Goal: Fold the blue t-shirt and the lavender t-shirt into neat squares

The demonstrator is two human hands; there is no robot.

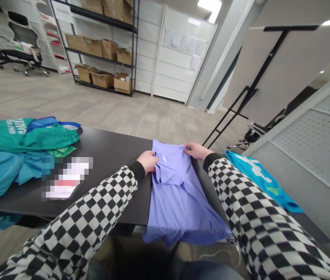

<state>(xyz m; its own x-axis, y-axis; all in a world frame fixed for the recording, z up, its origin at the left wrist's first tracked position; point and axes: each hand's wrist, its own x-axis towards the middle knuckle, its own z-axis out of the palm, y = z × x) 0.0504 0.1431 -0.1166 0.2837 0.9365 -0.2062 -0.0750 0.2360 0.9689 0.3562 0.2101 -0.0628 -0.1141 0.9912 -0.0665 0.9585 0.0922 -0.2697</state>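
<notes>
A lavender T-shirt (176,206) lies lengthwise on the dark table, its lower end hanging over the near edge. Part of it is folded inward near the far end, where a small white mark shows. My left hand (148,161) pinches the shirt's left edge at that fold. On the far right corner, my right hand (196,150) grips the fabric between thumb and fingers. Both arms wear black-and-white checkered sleeves.
Teal and green shirts (30,140) are heaped on the table (109,155) at left, beside a pixelated flat item (67,179). A folded blue shirt (261,179) lies at right, near a grey perforated panel (313,144). Shelves (103,50) with cardboard boxes stand beyond.
</notes>
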